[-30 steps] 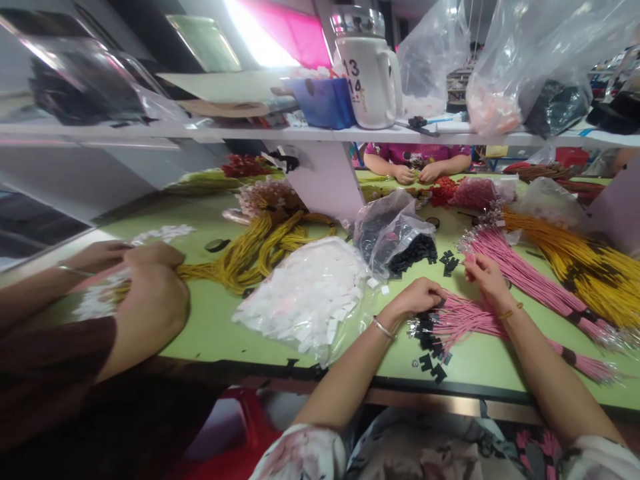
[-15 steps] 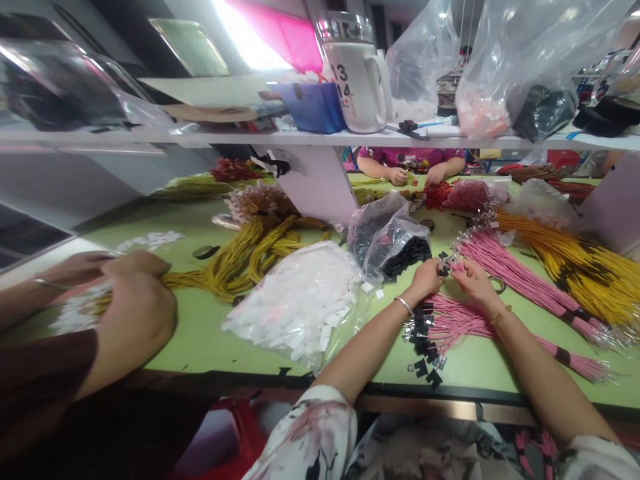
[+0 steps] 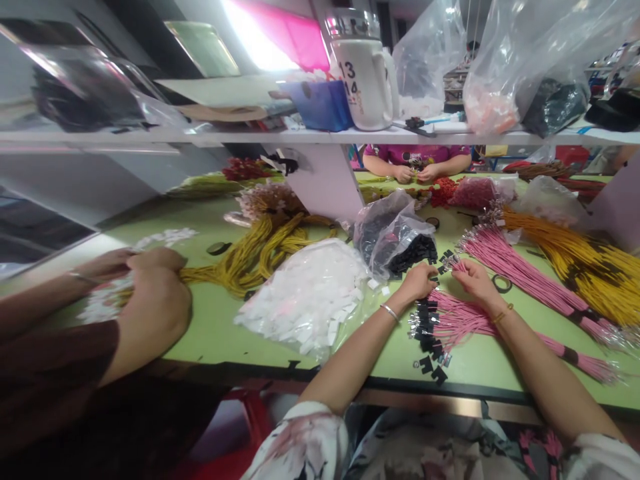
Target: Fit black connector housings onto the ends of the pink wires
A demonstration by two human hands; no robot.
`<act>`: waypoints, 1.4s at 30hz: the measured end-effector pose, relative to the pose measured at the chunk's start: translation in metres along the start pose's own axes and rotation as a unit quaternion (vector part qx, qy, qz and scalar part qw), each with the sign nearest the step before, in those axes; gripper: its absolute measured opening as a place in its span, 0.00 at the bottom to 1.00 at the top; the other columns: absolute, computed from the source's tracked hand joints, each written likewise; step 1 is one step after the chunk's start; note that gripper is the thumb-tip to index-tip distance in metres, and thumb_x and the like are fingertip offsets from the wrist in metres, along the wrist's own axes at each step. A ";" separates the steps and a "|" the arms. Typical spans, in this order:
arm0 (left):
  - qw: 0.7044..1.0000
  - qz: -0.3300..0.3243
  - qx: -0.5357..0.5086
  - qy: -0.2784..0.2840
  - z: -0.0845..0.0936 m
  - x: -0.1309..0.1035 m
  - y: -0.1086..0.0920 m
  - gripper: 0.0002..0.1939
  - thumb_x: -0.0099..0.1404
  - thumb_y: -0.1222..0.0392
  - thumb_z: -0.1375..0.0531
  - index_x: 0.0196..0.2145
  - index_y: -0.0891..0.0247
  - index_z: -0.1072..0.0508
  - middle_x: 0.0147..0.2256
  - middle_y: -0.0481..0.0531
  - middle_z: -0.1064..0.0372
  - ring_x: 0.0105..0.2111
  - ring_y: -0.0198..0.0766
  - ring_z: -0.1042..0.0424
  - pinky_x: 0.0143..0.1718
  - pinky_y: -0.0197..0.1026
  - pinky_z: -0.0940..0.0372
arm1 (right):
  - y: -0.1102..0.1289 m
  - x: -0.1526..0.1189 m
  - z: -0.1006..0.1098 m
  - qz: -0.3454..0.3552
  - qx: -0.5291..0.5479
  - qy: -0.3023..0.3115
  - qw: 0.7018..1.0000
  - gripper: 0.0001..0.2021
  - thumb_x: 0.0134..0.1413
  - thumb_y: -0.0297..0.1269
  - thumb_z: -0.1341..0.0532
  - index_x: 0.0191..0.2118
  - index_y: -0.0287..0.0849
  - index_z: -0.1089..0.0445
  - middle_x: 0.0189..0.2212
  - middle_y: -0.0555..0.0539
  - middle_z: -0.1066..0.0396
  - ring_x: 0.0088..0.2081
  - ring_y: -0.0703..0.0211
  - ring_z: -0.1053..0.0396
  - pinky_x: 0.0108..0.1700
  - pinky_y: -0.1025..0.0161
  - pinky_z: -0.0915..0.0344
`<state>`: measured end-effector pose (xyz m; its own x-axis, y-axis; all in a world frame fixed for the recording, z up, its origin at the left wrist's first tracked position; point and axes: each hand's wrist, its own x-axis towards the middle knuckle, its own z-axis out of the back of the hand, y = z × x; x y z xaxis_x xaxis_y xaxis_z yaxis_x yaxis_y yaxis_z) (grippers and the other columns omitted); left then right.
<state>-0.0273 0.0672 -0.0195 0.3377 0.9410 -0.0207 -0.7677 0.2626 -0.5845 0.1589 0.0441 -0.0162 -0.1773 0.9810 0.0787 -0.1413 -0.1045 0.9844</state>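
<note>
My left hand [image 3: 419, 281] is closed, its fingertips pinched beside some black connectors; what they hold is too small to name. To its right, my right hand [image 3: 473, 280] grips the metal-tipped ends of pink wires [image 3: 457, 265]. Below both hands lies a spread of pink wires [image 3: 457, 317], with black connectors [image 3: 429, 327] along its left side. A clear bag of black connectors [image 3: 395, 233] stands just behind my left hand. The silver bracelet is on my left wrist, and a gold-coloured one is on my right.
A big bag of white connectors [image 3: 307, 293] lies left of my left arm. Yellow wires [image 3: 250, 257] extend toward a co-worker's hands [image 3: 157, 267]. Bundled pink wires [image 3: 525, 273] and orange-yellow wires [image 3: 575, 257] lie right. A shelf [image 3: 300, 138] crosses above; another person sits opposite.
My left hand has moved slightly left and away from my right hand, widening the space between them. The person opposite has brought their hands closer together. The view has shifted slightly.
</note>
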 end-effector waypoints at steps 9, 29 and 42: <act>0.969 0.082 -0.221 -0.077 -0.009 0.003 0.000 0.15 0.53 0.72 0.37 0.39 0.64 0.23 0.23 0.44 0.36 0.25 0.33 0.36 0.32 0.36 0.41 | 0.001 -0.003 0.000 -0.015 -0.038 0.006 0.999 0.14 0.49 0.46 0.38 0.24 0.44 0.40 0.17 0.57 0.47 0.20 0.66 0.52 0.23 0.65 0.56; 0.735 0.176 -0.655 0.005 0.005 -0.027 -0.019 0.14 0.56 0.76 0.34 0.40 0.69 0.26 0.25 0.47 0.31 0.31 0.37 0.21 0.36 0.36 0.26 | 0.001 -0.001 -0.004 -0.044 -0.018 -0.002 0.999 0.14 0.46 0.44 0.41 0.18 0.44 0.43 0.13 0.57 0.50 0.18 0.67 0.54 0.21 0.65 0.58; 0.769 0.168 -0.616 -0.027 -0.004 -0.029 -0.016 0.15 0.48 0.73 0.29 0.36 0.71 0.23 0.24 0.51 0.26 0.26 0.36 0.23 0.31 0.36 0.29 | 0.007 -0.006 -0.003 -0.029 -0.065 0.033 0.997 0.17 0.50 0.47 0.40 0.21 0.45 0.45 0.15 0.55 0.47 0.20 0.66 0.52 0.22 0.66 0.56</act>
<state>-0.0222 0.0349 -0.0130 0.1846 0.9281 -0.3234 0.3045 -0.3669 -0.8790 0.1561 0.0368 -0.0105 -0.2276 0.9737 0.0070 -0.2770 -0.0716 0.9582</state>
